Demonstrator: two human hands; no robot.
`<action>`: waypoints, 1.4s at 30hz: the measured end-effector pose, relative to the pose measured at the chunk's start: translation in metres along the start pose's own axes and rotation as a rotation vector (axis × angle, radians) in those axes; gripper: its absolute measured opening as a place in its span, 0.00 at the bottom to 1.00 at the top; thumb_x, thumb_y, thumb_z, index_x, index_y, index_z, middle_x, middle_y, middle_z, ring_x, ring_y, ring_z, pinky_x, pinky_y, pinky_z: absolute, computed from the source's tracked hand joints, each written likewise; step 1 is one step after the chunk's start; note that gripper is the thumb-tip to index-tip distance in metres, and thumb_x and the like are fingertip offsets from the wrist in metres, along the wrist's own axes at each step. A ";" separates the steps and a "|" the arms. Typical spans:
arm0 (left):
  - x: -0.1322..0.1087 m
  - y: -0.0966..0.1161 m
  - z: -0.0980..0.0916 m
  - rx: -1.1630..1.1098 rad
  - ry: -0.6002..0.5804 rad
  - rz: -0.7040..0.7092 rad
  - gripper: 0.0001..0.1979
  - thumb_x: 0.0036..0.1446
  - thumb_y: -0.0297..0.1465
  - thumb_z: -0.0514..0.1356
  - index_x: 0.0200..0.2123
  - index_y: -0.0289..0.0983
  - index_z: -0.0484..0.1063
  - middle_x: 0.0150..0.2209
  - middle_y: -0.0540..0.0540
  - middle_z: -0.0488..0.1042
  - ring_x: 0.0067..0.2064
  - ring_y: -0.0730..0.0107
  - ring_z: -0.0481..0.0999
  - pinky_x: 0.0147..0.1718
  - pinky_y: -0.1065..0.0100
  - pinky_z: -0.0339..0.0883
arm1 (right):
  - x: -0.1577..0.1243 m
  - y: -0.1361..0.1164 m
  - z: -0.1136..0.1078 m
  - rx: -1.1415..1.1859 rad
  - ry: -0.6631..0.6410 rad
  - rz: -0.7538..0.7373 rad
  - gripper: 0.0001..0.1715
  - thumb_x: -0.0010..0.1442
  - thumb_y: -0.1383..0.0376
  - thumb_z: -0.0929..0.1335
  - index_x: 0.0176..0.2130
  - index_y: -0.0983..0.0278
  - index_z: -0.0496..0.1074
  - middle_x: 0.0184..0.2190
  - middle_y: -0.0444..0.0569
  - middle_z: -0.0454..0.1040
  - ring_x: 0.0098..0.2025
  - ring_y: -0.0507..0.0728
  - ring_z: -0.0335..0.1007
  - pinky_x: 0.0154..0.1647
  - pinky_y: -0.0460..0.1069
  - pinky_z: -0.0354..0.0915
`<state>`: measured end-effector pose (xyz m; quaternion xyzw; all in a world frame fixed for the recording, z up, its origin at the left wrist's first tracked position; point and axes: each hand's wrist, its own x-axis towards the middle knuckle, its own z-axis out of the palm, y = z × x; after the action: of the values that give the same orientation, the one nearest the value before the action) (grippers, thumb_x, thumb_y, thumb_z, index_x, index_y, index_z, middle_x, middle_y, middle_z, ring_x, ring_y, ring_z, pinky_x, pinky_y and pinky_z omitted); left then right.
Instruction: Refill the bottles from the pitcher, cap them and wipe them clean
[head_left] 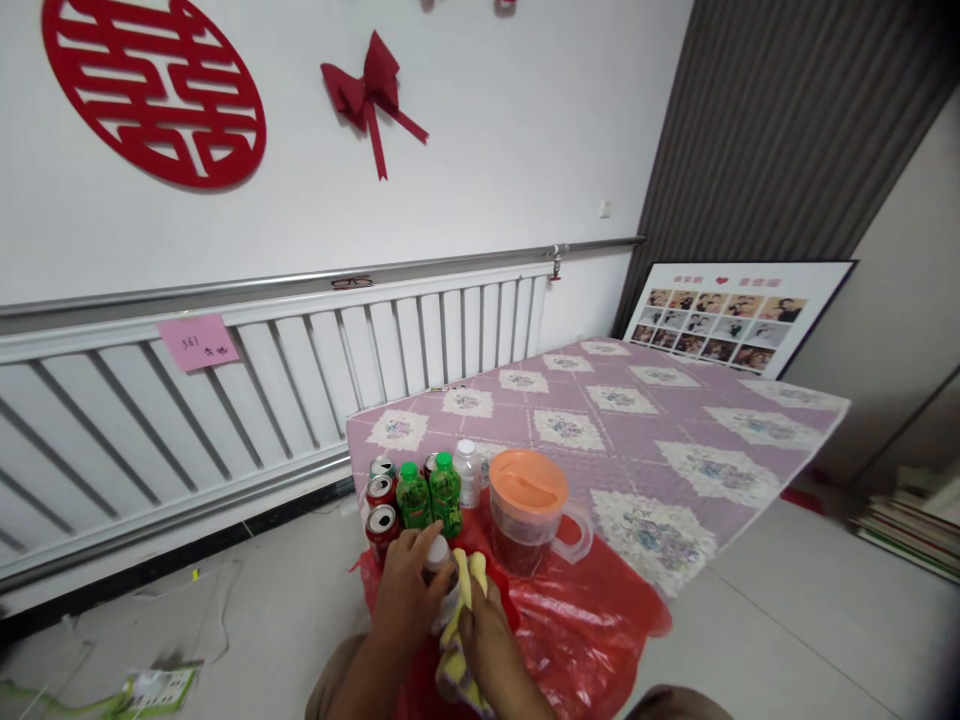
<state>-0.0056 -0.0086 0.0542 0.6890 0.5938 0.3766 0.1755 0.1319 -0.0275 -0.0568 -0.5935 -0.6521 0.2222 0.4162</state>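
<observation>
My left hand (406, 584) curled closed around the white-capped bottle (438, 555), its long axis near upright, just left of the yellow cloth (453, 652) that my right hand (489, 628) held bunched in closed fingers.

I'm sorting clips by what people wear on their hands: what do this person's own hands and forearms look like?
The left hand and right hand are both bare, without gloves. No sleeve shows on the visible stretch of either forearm, nor any watch, bracelet or cable. The picture is too soft to rule out a thin ring.
</observation>
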 end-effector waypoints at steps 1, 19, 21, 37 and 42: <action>0.001 0.002 -0.002 0.026 -0.023 0.001 0.22 0.55 0.32 0.60 0.55 0.41 0.72 0.47 0.41 0.75 0.49 0.54 0.71 0.52 0.55 0.64 | 0.000 -0.004 -0.001 0.009 0.004 0.005 0.38 0.57 0.73 0.60 0.65 0.60 0.63 0.64 0.52 0.64 0.66 0.60 0.59 0.64 0.56 0.61; -0.003 -0.020 -0.009 -0.428 -0.193 -0.075 0.26 0.59 0.33 0.55 0.61 0.37 0.64 0.63 0.39 0.68 0.64 0.57 0.66 0.64 0.54 0.58 | -0.001 -0.002 0.006 0.092 -0.048 0.024 0.41 0.56 0.75 0.59 0.67 0.61 0.59 0.67 0.55 0.58 0.70 0.62 0.51 0.67 0.61 0.55; -0.003 -0.021 -0.012 -0.447 -0.186 -0.079 0.25 0.57 0.32 0.57 0.59 0.37 0.67 0.60 0.39 0.71 0.61 0.57 0.70 0.62 0.56 0.61 | -0.002 0.002 0.008 0.097 -0.059 0.052 0.41 0.55 0.75 0.60 0.66 0.61 0.60 0.66 0.55 0.60 0.69 0.63 0.53 0.66 0.62 0.55; -0.004 -0.002 -0.006 -0.075 0.039 -0.174 0.19 0.52 0.37 0.62 0.47 0.37 0.69 0.44 0.40 0.76 0.47 0.51 0.75 0.48 0.54 0.66 | 0.003 -0.036 -0.009 0.077 0.064 -0.030 0.36 0.60 0.70 0.61 0.66 0.57 0.61 0.69 0.52 0.54 0.70 0.63 0.50 0.67 0.61 0.56; -0.004 -0.003 -0.003 -0.062 0.056 -0.160 0.17 0.53 0.37 0.60 0.46 0.38 0.69 0.45 0.39 0.76 0.49 0.51 0.74 0.50 0.54 0.65 | -0.004 -0.008 -0.009 0.104 -0.086 0.038 0.39 0.54 0.74 0.61 0.64 0.61 0.64 0.65 0.55 0.63 0.67 0.62 0.57 0.66 0.60 0.57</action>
<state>-0.0100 -0.0129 0.0533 0.6228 0.6398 0.3986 0.2095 0.1337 -0.0350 -0.0467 -0.5733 -0.6453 0.2891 0.4140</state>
